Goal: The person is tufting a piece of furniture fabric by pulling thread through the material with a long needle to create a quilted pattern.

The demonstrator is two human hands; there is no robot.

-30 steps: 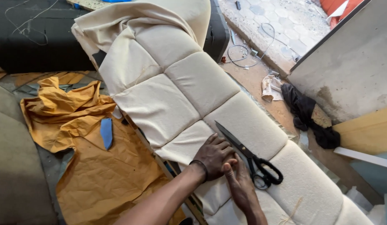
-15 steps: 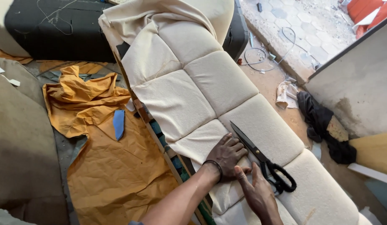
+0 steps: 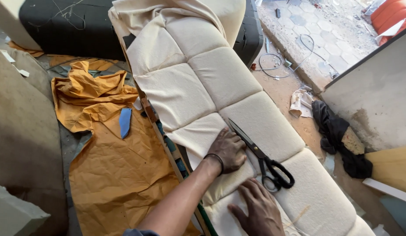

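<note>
Cream quilted cushion panel runs diagonally across the view, and both your hands lie flat on its lower end, holding nothing. Your left hand presses palm-down, fingers loosely spread, just beside the black-handled scissors, which rest on the panel with blades closed. Your right hand lies open nearer you. Orange fabric is spread left of the panel, a blue scrap on it.

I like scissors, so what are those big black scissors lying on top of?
The scissors lie on the cream quilted cushion, across a stitched seam, beside the left hand pressing the padding. The right hand rests below. What is under the cushion is covered.
</note>
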